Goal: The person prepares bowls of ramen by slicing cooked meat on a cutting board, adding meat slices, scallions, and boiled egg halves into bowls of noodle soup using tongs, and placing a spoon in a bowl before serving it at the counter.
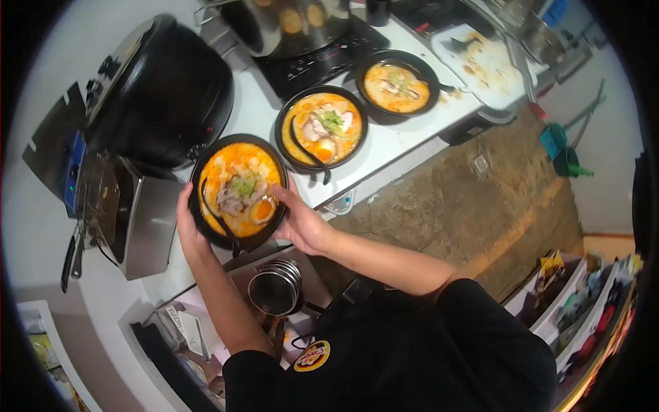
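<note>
Both of my hands hold one black bowl of soup (241, 189) at the counter's near edge. My left hand (189, 223) grips the bowl's left side, and my right hand (302, 223) grips its right side, thumb over the rim. Orange broth, sliced meat, chopped greens and a halved egg fill it, with a black spoon (218, 218) leaning inside. Just right of it, a second bowl (321, 127) with similar toppings and a black spoon stands on the white counter (391, 147). Farther right is a third bowl (397, 82), its spoon handle over the rim.
A large black cooker (165, 89) stands at the back left, above a metal box (151, 220). Behind the bowls, a steel pot (288, 24) sits on a black induction hob (326, 65). A stained white board (477, 65) lies right. Stacked round pans (274, 288) are below the counter.
</note>
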### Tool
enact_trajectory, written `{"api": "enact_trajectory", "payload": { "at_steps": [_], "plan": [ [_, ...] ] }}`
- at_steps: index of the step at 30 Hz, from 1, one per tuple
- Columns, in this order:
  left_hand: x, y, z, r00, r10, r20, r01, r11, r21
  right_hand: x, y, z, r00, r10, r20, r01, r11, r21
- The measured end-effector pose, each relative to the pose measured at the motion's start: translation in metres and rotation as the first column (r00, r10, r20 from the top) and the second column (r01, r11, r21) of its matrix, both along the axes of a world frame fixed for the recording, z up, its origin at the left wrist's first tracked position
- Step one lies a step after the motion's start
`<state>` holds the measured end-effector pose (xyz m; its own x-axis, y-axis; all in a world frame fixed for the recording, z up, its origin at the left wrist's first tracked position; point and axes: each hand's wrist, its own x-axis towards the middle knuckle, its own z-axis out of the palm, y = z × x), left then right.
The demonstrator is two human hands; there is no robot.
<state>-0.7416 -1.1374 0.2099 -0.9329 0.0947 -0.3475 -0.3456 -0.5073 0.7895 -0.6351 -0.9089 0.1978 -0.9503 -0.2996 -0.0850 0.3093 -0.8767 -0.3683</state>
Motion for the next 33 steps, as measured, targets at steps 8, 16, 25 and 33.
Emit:
{"api": "enact_trajectory", "payload": {
  "at_steps": [8,16,25,33],
  "plan": [
    [0.118,0.083,0.086,0.98,-0.165,-0.115,0.155,0.983,-0.097,0.132,0.065,0.056,0.995,-0.071,-0.067,0.063,0.991,-0.117],
    [0.25,0.25,0.086,0.777,-0.615,-0.136,0.628,0.773,0.094,0.358,0.172,0.09,0.874,-0.485,-0.044,0.486,0.864,0.133],
    [0.534,0.554,0.228,0.209,-0.978,0.025,0.973,0.21,0.09,0.676,0.35,0.245,0.496,-0.847,0.192,0.834,0.526,0.164],
    [0.701,0.716,0.196,-0.238,-0.968,-0.078,0.966,-0.245,0.088,0.822,0.369,0.243,-0.083,-0.988,0.127,0.943,-0.037,0.331]
  ]
}}
